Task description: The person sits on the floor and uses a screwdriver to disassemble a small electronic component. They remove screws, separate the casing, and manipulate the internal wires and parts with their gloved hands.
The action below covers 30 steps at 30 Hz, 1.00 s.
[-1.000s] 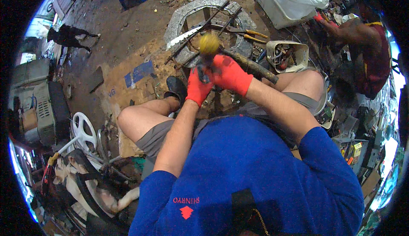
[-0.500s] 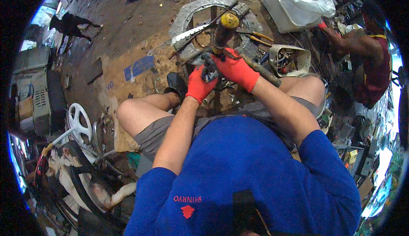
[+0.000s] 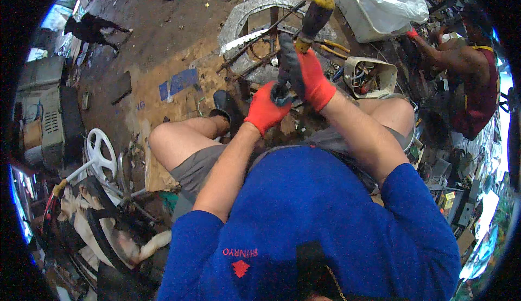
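Note:
My right hand (image 3: 316, 78), in a red glove with a dark palm, grips a large screwdriver (image 3: 316, 18) near the lower end of its dark, yellow-capped handle. The handle points up and away from me. Its shaft and tip are hidden behind the gloves. Just left of it and lower, my left hand (image 3: 267, 110), also red-gloved, is closed around a small dark part (image 3: 280, 91) whose kind I cannot make out. Both hands are between my knees, on the near side of a grey octagonal metal frame (image 3: 233, 27) with rods lying across it.
Yellow-handled pliers (image 3: 335, 48) lie right of the frame, beside a cream container (image 3: 386, 78) of scrap. Beyond stands a white bin (image 3: 353, 18) with a bag. A co-worker (image 3: 472, 73) is at the right. A black dog (image 3: 95, 28) stands far left; another lies near a white wheel (image 3: 102, 154).
The screwdriver handle has swung up and to the right, with my right hand rising and turning so its dark palm shows. My left hand has shifted slightly right.

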Motion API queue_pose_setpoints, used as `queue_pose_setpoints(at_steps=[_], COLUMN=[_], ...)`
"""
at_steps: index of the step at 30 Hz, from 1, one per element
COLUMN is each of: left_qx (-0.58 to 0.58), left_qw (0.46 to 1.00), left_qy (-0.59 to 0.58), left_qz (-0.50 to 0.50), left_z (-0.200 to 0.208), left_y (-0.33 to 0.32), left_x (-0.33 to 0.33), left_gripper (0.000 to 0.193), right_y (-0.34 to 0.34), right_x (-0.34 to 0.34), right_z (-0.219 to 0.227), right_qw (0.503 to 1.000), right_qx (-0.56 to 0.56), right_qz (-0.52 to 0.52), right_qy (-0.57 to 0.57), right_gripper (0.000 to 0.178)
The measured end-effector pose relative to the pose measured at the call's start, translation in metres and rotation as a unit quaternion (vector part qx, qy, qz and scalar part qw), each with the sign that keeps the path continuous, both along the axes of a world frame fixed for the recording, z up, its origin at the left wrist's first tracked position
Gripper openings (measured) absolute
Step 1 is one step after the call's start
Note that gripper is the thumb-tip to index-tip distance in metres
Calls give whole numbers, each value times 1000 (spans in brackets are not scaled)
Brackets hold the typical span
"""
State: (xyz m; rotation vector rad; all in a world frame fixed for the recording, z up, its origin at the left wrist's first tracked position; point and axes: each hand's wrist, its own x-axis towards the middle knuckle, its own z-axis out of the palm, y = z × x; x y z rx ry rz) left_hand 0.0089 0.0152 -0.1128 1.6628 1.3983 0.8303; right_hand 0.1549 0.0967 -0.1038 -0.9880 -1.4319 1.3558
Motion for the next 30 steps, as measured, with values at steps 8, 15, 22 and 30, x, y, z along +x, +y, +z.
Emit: queue_pose_setpoints(at_steps=[8, 15, 22, 30], left_qx=[44, 11, 33, 69], left_qw=[951, 968, 978, 982], left_qy=[-296, -237, -174, -121], left_qz=[81, 81, 106, 126], left_z=[-24, 24, 22, 35], left_y=[-2, -10, -14, -18], left_x=[-20, -9, -24, -17], left_gripper=[71, 57, 38, 32], right_y=[-4, -18, -42, -36], right_x=[-20, -19, -20, -19], right_z=[64, 89, 79, 88], right_qw=[962, 909, 984, 958], right_qx=[-181, -235, -82, -132], right_qz=[-83, -164, -74, -43], right_qy=[186, 303, 141, 251], right_gripper=[31, 39, 36, 40])
